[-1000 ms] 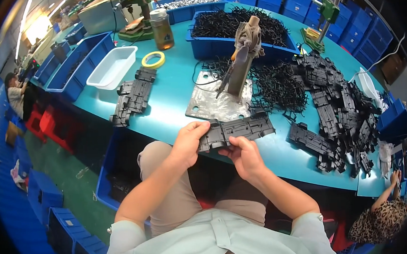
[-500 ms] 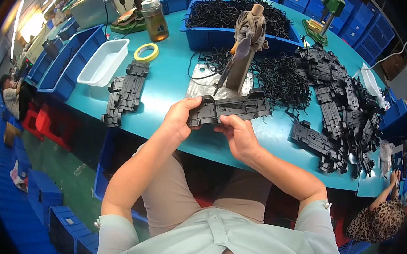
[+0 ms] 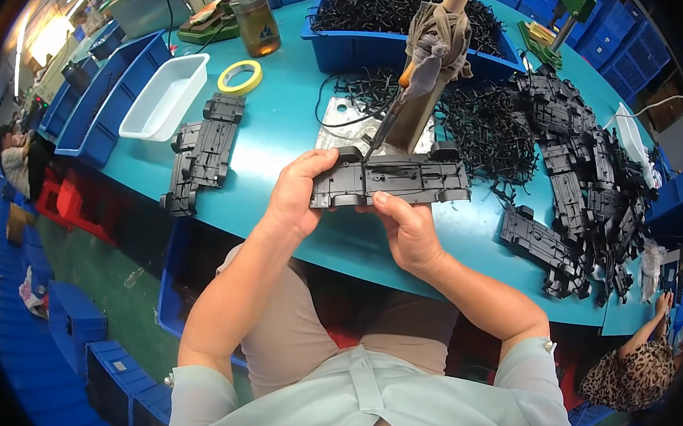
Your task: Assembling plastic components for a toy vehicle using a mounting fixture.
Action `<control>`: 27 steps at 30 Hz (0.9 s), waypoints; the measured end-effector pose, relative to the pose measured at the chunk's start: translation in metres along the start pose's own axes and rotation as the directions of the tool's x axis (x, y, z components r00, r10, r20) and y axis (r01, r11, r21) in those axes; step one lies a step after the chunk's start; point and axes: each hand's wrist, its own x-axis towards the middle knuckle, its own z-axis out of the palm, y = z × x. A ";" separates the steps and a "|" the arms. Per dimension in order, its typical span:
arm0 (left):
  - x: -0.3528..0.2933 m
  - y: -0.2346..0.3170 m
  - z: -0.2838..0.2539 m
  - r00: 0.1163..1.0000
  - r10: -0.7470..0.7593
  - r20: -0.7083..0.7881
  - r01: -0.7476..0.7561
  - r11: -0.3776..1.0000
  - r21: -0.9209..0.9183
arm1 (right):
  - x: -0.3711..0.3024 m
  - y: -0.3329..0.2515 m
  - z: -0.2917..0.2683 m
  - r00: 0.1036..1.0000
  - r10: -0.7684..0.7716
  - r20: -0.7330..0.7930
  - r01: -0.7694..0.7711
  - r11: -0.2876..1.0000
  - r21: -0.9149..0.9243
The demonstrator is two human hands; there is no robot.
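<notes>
My hands hold a black plastic toy-car chassis (image 3: 414, 178) level over the near table edge, its detailed face toward me. Around its left end my left hand (image 3: 296, 191) is closed, thumb along the top. My right hand (image 3: 407, 228) grips the lower middle edge, thumb on the face and fingers hidden behind. A soldering iron (image 3: 387, 123) slants down from a wooden post (image 3: 414, 122) wrapped in grey cloth (image 3: 442, 40). Its dark tip is at the chassis's upper edge, left of the middle; whether it touches, I cannot tell. Behind lies a metal plate (image 3: 334, 122).
Left on the table lie another chassis (image 3: 209, 147), yellow tape (image 3: 239, 77) and a white tray (image 3: 133, 121). Loose black strips (image 3: 486, 135) spill before a blue bin (image 3: 346, 48). Piled chassis (image 3: 572, 173) are at right; a drink jar (image 3: 255, 25) stands behind. A co-worker's arm (image 3: 646, 326) shows lower right.
The chassis has turned slightly so that more of its face shows, and its left end sits nearer the iron's tip. Both hands keep their grip. The whole view has shifted a little.
</notes>
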 end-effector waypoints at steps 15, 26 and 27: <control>-0.001 0.002 0.002 1.000 0.005 0.013 -0.005 1.000 0.026 | -0.002 -0.005 0.005 0.999 -0.050 0.011 0.050 0.998 -0.024; -0.007 0.008 0.011 1.000 -0.009 0.000 0.009 1.000 0.023 | 0.000 -0.008 0.005 0.996 -0.076 0.051 0.079 0.995 -0.061; -0.007 0.009 0.011 1.000 -0.014 -0.004 0.015 1.000 0.020 | 0.000 -0.008 0.004 0.996 -0.076 0.052 0.079 0.995 -0.062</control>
